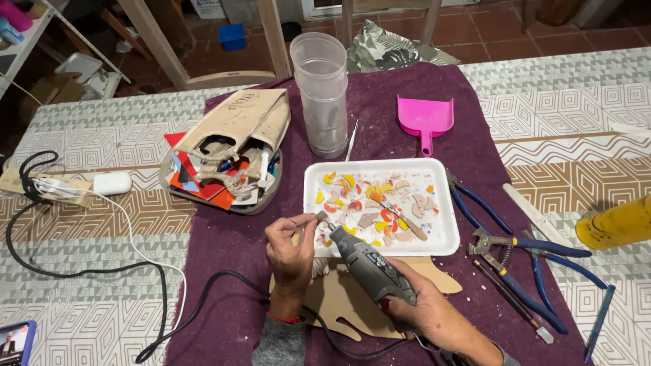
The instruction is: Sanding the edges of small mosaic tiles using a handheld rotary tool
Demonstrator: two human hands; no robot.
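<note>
My left hand pinches a small flat piece between thumb and fingertips, just at the near left corner of a white foam tray. My right hand grips a grey corded rotary tool, its tip pointing up-left at the small piece. The tray holds several coloured and tan shards and a thin stick. Under both hands lies a flat tan cut-out shape on a purple cloth.
Blue-handled pliers and nippers lie right of the tray, with a pink dustpan and a clear plastic jar behind. A basket of coloured scraps sits left. A black cord, white adapter and yellow bottle are nearby.
</note>
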